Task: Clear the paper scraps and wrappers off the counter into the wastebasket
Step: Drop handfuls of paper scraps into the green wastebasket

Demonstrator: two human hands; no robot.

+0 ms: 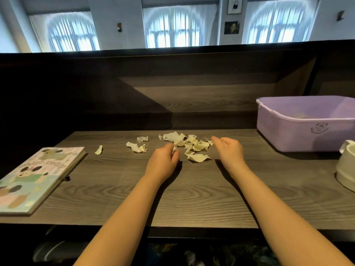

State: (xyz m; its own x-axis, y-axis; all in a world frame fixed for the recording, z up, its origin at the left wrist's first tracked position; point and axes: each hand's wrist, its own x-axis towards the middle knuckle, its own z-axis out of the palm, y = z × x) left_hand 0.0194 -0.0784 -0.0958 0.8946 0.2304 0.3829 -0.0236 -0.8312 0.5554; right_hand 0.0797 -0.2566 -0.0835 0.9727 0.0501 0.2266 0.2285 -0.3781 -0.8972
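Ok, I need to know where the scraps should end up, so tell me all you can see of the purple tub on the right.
The purple tub is a pale lilac plastic bin, rectangular with rounded corners and a thick rolled rim. It stands upright on the wooden counter at the far right, cut off by the picture's edge. A faint embossed emblem marks its near wall. It is open on top; something pale shows inside. Neither hand touches it.

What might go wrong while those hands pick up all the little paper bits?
The scraps are small and crumpled, so some may slip from the left hand or right hand on the way to the purple bin. The lone scrap near the picture book sits apart from the main pile and could be missed.
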